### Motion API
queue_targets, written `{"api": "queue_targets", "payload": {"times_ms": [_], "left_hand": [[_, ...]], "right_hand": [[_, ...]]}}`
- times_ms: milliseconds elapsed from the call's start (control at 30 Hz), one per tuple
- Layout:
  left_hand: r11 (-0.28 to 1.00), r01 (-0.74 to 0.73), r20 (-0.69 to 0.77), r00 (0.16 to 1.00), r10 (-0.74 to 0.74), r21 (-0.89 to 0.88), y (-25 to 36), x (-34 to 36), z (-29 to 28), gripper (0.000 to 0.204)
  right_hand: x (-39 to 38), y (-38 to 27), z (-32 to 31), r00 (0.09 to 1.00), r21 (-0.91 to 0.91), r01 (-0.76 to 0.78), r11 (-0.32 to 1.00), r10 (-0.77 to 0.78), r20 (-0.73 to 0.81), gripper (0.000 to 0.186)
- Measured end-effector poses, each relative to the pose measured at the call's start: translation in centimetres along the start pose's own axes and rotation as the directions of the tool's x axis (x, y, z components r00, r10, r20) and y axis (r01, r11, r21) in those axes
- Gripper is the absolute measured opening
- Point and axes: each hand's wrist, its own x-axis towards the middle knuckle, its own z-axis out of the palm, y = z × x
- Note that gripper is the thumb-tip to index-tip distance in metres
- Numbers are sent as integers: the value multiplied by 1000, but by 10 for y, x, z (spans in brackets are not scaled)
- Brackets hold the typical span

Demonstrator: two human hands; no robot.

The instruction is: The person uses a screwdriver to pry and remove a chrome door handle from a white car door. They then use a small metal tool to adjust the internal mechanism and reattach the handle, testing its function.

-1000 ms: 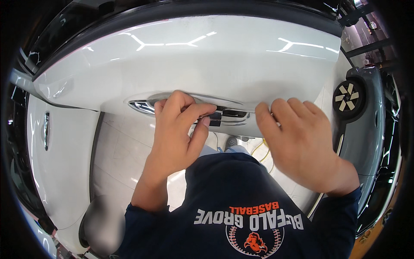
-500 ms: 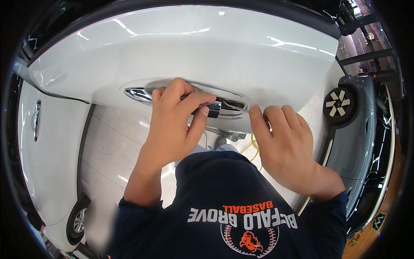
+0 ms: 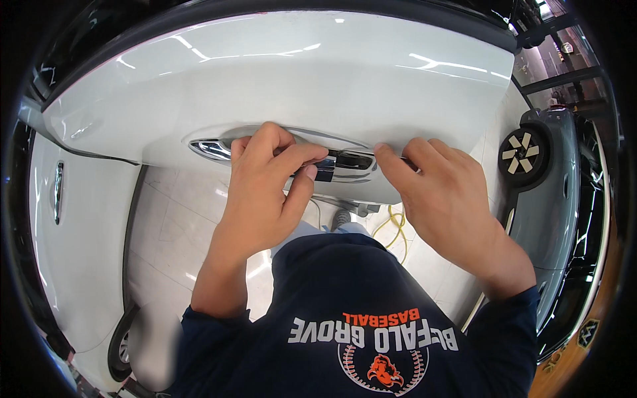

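**Along the white car door [image 3: 318, 86], two bare hands meet at a chrome door handle [image 3: 210, 148]**

The handle lies across the lower middle of the door panel, its tapered left end showing beyond the left hand [image 3: 255, 196]. That hand arches over the bar, thumb and forefinger pinching it at a glossy dark stretch near its right end. Just beside their tips opens a dark handle recess [image 3: 354, 160]. The right hand [image 3: 451, 202] is curled at the far side of this recess, its forefinger close to the rim; whether its fingers close on something thin cannot be told.

Below the handle the door curves away to its lower edge, with tiled floor [image 3: 176, 229] beyond. Above, bare white metal runs up to a black window trim [image 3: 371, 18], leaving the space over both hands open. The door's right edge stands well apart from a gray car [image 3: 554, 199], with a strip of floor between. To the left, a dark-edged gap of floor separates the door from another white car panel [image 3: 86, 245]. A yellow cord [image 3: 397, 225] loops near a shoe [image 3: 342, 219] beneath the hands.
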Motion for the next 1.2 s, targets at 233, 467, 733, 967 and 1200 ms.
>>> {"api": "queue_targets", "payload": {"times_ms": [233,467,733,967,1200], "left_hand": [[1000,0,7,1000,0,20,-1,0,-2,21],[1000,9,4,1000,-9,20,-1,0,-1,21],[999,37,9,999,-37,38,0,-2,-2,22],[998,28,13,1000,-29,58,1,0,-4,22],[992,-14,55,998,7,127,2,0,-4,26]], "right_hand": [[24,14,-21,968,51,78,996,-88,235,17],[16,-1,-13,988,-129,135,982,-125,89,24],[8,4,-11,983,-196,175,965,-181,-9,33],[5,10,5,974,-149,225,963,-225,17,33],[0,11,3,966,-173,240,955,-252,-51,35]]}}
